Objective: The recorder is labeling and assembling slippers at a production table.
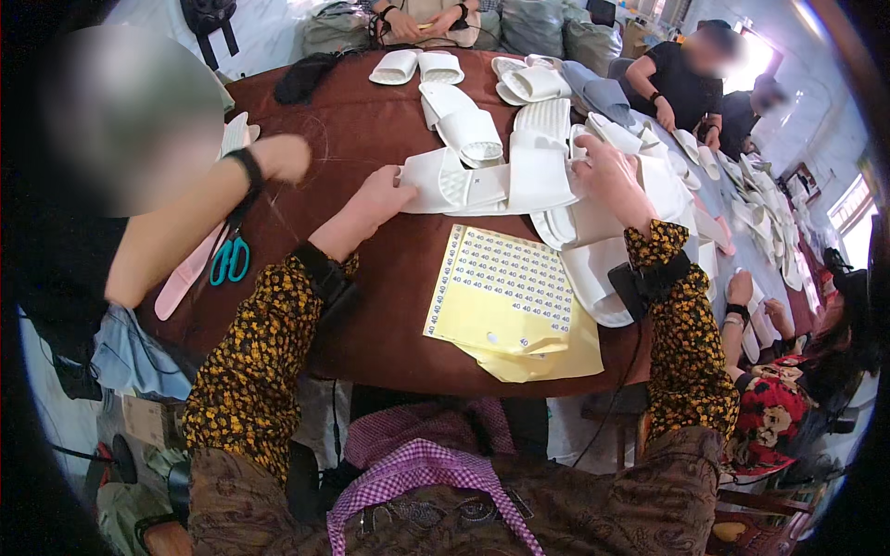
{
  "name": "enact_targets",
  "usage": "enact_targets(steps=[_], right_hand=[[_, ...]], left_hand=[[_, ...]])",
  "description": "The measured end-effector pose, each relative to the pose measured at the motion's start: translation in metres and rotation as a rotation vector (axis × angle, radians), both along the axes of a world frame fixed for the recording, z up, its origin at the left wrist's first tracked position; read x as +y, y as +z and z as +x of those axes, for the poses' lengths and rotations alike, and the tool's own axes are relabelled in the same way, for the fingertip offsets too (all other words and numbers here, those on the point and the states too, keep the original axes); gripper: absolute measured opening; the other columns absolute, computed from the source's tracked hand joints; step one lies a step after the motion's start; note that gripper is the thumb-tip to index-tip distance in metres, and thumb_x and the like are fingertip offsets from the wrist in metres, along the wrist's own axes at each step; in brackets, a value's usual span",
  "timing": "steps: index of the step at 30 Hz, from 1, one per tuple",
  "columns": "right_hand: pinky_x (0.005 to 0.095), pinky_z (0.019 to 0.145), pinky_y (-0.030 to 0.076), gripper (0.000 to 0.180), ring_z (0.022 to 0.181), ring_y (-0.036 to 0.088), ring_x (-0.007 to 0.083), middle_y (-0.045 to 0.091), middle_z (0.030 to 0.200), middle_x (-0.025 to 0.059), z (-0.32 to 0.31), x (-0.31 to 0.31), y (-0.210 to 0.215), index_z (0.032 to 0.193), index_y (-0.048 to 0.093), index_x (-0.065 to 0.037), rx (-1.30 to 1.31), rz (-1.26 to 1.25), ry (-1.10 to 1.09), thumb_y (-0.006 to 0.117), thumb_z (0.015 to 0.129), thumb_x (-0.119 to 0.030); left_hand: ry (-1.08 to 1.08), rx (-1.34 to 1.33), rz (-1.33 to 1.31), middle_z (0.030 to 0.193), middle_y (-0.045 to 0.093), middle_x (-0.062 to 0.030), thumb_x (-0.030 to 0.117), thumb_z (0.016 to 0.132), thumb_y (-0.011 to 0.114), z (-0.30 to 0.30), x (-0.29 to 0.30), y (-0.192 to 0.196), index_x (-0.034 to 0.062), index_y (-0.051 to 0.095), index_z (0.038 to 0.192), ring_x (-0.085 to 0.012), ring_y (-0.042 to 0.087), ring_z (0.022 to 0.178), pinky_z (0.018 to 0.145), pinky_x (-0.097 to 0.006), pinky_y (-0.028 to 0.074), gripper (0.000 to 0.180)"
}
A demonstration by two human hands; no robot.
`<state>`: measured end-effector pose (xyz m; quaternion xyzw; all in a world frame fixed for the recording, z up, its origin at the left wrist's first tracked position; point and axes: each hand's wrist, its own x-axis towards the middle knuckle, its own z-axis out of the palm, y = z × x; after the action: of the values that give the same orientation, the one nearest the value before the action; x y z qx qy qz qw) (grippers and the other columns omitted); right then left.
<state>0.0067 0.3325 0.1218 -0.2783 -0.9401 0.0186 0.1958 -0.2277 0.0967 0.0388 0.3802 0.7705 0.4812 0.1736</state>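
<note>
My left hand (378,200) is closed on the end of a white slide sandal (434,182), fingers and thumb pinching its edge. Its dimpled footbed faces up, with a small dark mark on the white sole beside it. My right hand (608,178) has its fingers curled at the edge of another white slide sandal (540,176), which lies against the first; part of that grip is hidden. More white slides (471,137) lie beyond and beneath my right hand. Just in front of me on the table rests a yellow sheet of small printed stickers (501,285), with more yellow paper under it.
The brown-covered table (371,306) curves around me. Teal-handled scissors (230,261) and a pink sole (190,278) lie on the left, near a co-worker's arm (185,213). Other people handle slides at the right and far side. Grey sacks (530,28) stand behind the table.
</note>
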Motion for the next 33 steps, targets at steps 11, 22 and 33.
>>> enact_targets(steps=[11, 22, 33], right_hand=[[0.0245, 0.073, 0.046, 0.043, 0.085, 0.058, 0.0118, 0.063, 0.097, 0.0082, 0.012, -0.005, -0.005, 0.127, 0.049, -0.001, 0.428, -0.740, 0.236, 0.053, 0.085, -0.009], [0.0245, 0.077, 0.043, 0.043, 0.092, 0.051, 0.0108, 0.054, 0.108, 0.0061, 0.030, -0.069, -0.009, 0.127, 0.045, -0.001, 0.623, -0.835, 0.170, 0.051, 0.093, -0.027], [0.0381, 0.093, 0.041, 0.067, 0.106, 0.050, 0.0330, 0.051, 0.109, 0.0241, 0.108, -0.102, 0.000, 0.120, 0.039, 0.002, 0.830, -0.744, 0.210, 0.072, 0.070, -0.029]], left_hand=[[-0.136, -0.572, 0.216, 0.080, 0.060, 0.0020, 0.012, 0.085, 0.053, 0.022, -0.006, 0.020, 0.0040, 0.063, 0.103, -0.0078, 0.050, 0.064, 0.060, -0.024, 0.041, 0.023], [-0.206, -0.480, 0.254, 0.080, 0.059, 0.0020, 0.011, 0.084, 0.053, 0.063, -0.029, 0.058, 0.0008, 0.064, 0.097, -0.0066, 0.049, 0.068, 0.062, -0.023, 0.040, 0.020], [-0.533, -0.269, 0.192, 0.120, 0.055, -0.0121, 0.029, 0.098, 0.041, 0.105, -0.032, 0.057, -0.0037, 0.048, 0.126, -0.0204, 0.053, 0.110, 0.096, -0.033, 0.040, 0.043]])
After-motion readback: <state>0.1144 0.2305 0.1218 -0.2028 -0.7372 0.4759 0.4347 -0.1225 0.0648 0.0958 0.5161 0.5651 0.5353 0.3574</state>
